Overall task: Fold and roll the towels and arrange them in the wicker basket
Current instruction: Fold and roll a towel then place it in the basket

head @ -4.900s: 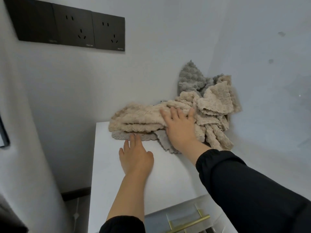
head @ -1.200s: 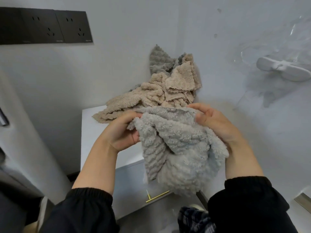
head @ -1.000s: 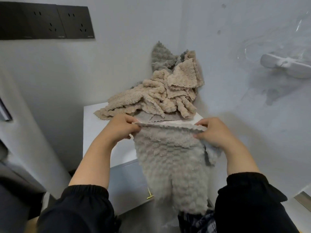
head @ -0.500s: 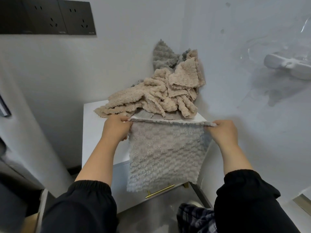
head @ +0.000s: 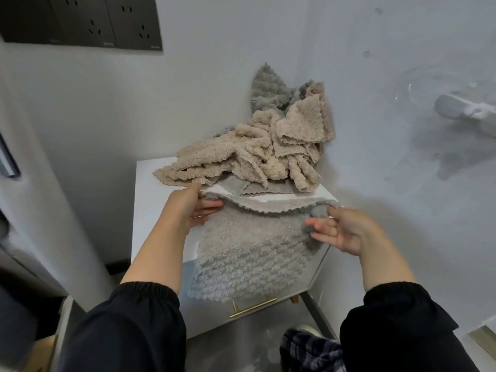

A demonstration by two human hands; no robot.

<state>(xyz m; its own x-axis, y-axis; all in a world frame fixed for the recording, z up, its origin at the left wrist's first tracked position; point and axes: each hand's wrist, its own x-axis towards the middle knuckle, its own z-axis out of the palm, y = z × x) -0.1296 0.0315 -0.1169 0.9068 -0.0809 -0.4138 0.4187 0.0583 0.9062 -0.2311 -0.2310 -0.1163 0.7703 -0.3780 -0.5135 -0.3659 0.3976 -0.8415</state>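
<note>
black sockets (head: 80,21) on wall | white cabinet (head: 158,210) | gold handle (head: 253,308)

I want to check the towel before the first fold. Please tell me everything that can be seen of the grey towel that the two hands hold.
The grey towel is fluffy, with ribbed pile and a scalloped top hem. It is spread open, one layer. The left hand and the right hand each pinch a top corner; the edge between sags. It lies on the white cabinet and overhangs its front, above the brass handle.

Loose black sleeves (head: 128,326) with elastic gathered cuffs, pushed up off bare forearms; dark plaid trousers (head: 308,353) below.
</note>
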